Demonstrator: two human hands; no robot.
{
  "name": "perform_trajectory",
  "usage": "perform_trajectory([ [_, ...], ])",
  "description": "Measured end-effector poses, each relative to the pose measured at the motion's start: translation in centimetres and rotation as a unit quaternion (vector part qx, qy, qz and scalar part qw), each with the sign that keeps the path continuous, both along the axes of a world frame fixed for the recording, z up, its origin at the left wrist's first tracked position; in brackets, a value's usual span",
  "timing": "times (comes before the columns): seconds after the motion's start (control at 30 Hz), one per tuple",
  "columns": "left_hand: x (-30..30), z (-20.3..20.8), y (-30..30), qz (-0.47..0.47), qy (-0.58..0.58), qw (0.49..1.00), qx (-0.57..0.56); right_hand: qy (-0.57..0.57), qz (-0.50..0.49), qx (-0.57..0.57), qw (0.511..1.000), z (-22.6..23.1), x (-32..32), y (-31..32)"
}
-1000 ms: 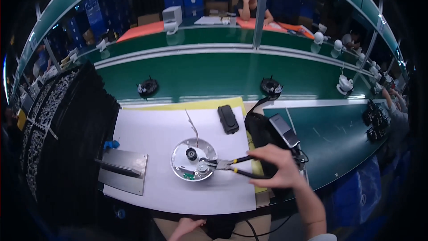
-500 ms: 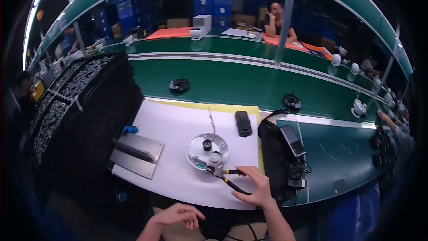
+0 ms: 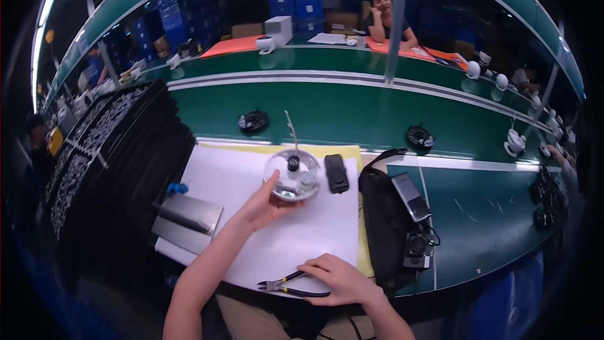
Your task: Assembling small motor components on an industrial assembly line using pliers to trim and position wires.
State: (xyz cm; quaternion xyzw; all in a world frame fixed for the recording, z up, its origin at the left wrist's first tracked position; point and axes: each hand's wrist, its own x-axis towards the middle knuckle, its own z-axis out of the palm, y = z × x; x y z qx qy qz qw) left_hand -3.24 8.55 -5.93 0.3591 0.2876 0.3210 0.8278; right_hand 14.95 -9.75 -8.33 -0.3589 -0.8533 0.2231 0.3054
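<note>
Over the white sheet (image 3: 296, 239), my left hand (image 3: 269, 206) grips the rim of a round white housing (image 3: 281, 179), thumb on its near left edge. Inside the housing are a black lens-like cylinder (image 3: 293, 163) and a clear round part (image 3: 306, 179); a thin pale wire (image 3: 290, 129) sticks up from its far side. By the sheet's front edge, my right hand (image 3: 340, 280) holds diagonal cutting pliers (image 3: 274, 286) by their black and yellow handles. The pliers point left, handles spread, with nothing visible in the jaws. A small black case (image 3: 337, 173) lies right of the housing.
A metal plate with a dark bar (image 3: 189, 220) lies at left, beside tall stacked black trays (image 3: 119, 157). To the right are a black bag (image 3: 384, 220) and a grey device (image 3: 412, 196). Black round parts (image 3: 253, 121) sit on the green belt. A person (image 3: 387, 22) sits opposite.
My left hand has come up from the front edge and taken hold of the housing, which is now farther away. My right hand has drawn the pliers back from it toward me.
</note>
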Motion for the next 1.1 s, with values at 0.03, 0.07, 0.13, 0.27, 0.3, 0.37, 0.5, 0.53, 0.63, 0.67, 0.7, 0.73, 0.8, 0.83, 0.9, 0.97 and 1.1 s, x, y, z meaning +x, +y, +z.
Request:
perform_trajectory([
  [0.03, 0.7, -0.3, 2.4, 0.004, -0.024, 1.000, 0.006, 0.000, -0.005, 0.007, 1.000, 0.1, 0.0, -0.1],
  [0.07, 1.8, -0.5, 5.0, 0.002, -0.051, 0.999, 0.012, -0.019, -0.015, 0.019, 1.000, -0.3, 0.2, 0.0],
  [0.13, 4.4, 0.8, 9.0, 0.036, -0.067, 0.997, 0.010, -0.022, -0.024, 0.025, 0.999, -0.7, 0.3, 0.0],
  [0.27, 7.2, -0.3, 17.8, 0.031, -0.076, 0.997, -0.011, -0.022, -0.031, 0.009, 0.999, 0.4, -0.2, -0.4],
  [0.3, 8.2, -0.6, 19.0, 0.010, -0.085, 0.996, 0.024, -0.025, -0.033, 0.012, 0.999, 0.3, 0.0, -0.4],
  [0.37, 10.3, -1.4, 20.7, 0.005, -0.055, 0.998, 0.025, -0.020, -0.055, 0.007, 0.998, 0.4, 0.1, -0.5],
  [0.5, 11.4, -3.6, 23.4, 0.028, -0.010, 0.999, 0.025, -0.030, -0.086, 0.076, 0.993, 1.2, -0.1, -0.3],
  [0.53, 11.4, -4.0, 23.6, 0.065, -0.007, 0.998, 0.024, -0.047, -0.099, 0.140, 0.984, 1.4, -0.2, -0.3],
  [0.63, 11.6, -3.0, 22.8, 0.102, 0.116, 0.987, 0.034, -0.028, -0.101, 0.015, 0.994, 1.0, -0.1, 0.0],
  [0.67, 11.8, -1.9, 21.5, 0.111, 0.225, 0.968, 0.030, -0.029, -0.103, 0.013, 0.994, 0.6, 0.1, 0.0],
  [0.7, 12.2, -0.5, 18.8, 0.137, 0.270, 0.949, 0.090, -0.033, -0.118, 0.021, 0.992, -0.1, 0.5, 0.0],
  [0.73, 10.8, 0.1, 18.2, 0.144, 0.271, 0.947, 0.090, -0.034, -0.123, 0.033, 0.991, -0.3, 0.3, 0.1],
  [0.8, 8.5, 1.0, 16.8, 0.146, 0.244, 0.939, 0.192, -0.032, -0.125, 0.042, 0.991, -0.3, 0.1, 0.3],
  [0.83, 7.1, 1.7, 16.1, 0.154, 0.231, 0.940, 0.198, -0.031, -0.141, 0.052, 0.988, -0.3, -0.1, 0.4],
  [0.9, 5.1, 5.7, 11.2, 0.174, 0.193, 0.936, 0.236, -0.029, -0.185, 0.069, 0.980, 0.1, -0.3, 0.2],
  [0.97, 4.9, 9.0, 6.7, 0.191, 0.112, 0.929, 0.296, -0.020, -0.232, 0.086, 0.969, -0.1, 0.6, -0.1],
  [1.1, 1.3, 11.4, -2.6, 0.265, -0.026, 0.878, 0.398, 0.048, -0.325, 0.124, 0.936, 1.1, 0.2, 0.0],
])
